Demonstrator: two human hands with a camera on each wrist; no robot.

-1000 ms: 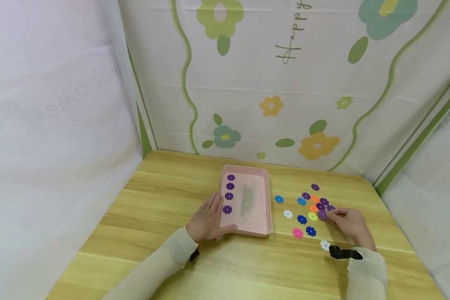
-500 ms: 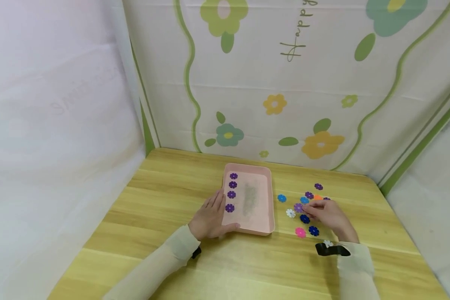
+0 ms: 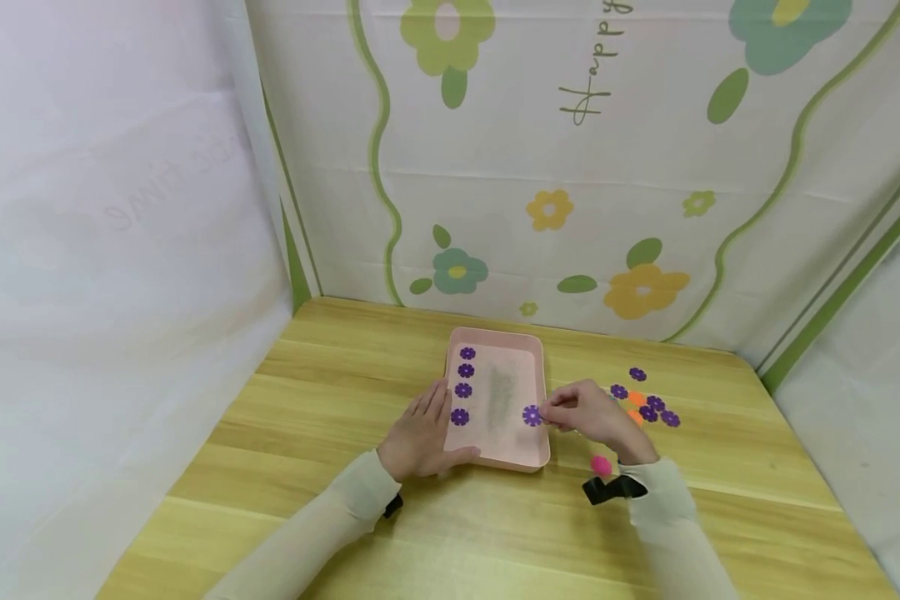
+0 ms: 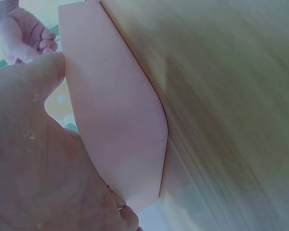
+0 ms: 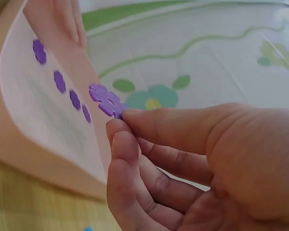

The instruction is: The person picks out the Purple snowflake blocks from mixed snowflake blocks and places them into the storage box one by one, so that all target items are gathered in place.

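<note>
A pink tray (image 3: 512, 354) lies on the table, with several purple notched flower discs (image 3: 462, 390) in a column along its left side. My left hand (image 3: 417, 439) rests against the tray's near left corner, fingers laid along the left side and thumb at the front edge. In the left wrist view that hand (image 4: 33, 139) touches the tray's outer wall (image 4: 115, 101). Between thumb and fingertips, my right hand (image 3: 598, 417) pinches another purple flower disc (image 3: 532, 415) over the tray's right side. The right wrist view shows this disc (image 5: 106, 100) tilted, its petals sticking out past the fingertips.
Right of the tray lie loose purple discs (image 3: 656, 403), orange ones (image 3: 636, 399) and a pink one (image 3: 602, 466). My right hand and forearm hide part of that scatter. A flower-printed cloth (image 3: 495, 167) hangs behind the table (image 3: 330, 367).
My right hand has picked a purple disc out of the loose pile and carried it left to the tray. The left hand keeps its place on the tray.
</note>
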